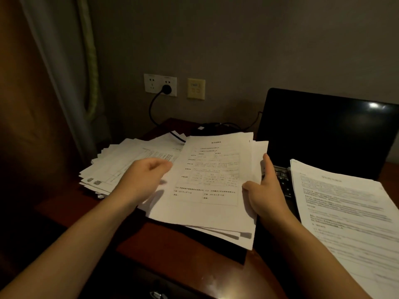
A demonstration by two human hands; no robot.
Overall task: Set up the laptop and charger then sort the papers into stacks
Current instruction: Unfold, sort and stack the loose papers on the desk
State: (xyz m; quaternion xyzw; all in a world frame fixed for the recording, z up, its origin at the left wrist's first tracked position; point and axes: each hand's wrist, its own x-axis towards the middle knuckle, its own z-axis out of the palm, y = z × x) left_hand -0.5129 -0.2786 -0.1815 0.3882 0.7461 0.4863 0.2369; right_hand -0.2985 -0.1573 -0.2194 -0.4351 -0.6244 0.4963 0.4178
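A bundle of printed papers (207, 186) hangs tilted above the wooden desk (164, 240). My right hand (265, 197) grips its right edge, thumb on top and index finger straight along the edge. My left hand (144, 180) is at the bundle's left edge, fingers curled; whether it pinches a sheet is unclear. A fanned pile of papers (121, 165) lies on the desk to the left. Another stack of papers (349, 216) lies at the right, covering part of the open black laptop (323, 134), whose screen is dark. The charger plug (166, 89) sits in the wall socket.
The charger cable (151, 111) runs from the socket down to a dark adapter (207, 128) at the back of the desk. A beige wall switch (196, 88) is beside the socket. Curtains (64, 72) hang at the left. A drawer handle (157, 295) shows at the desk's front.
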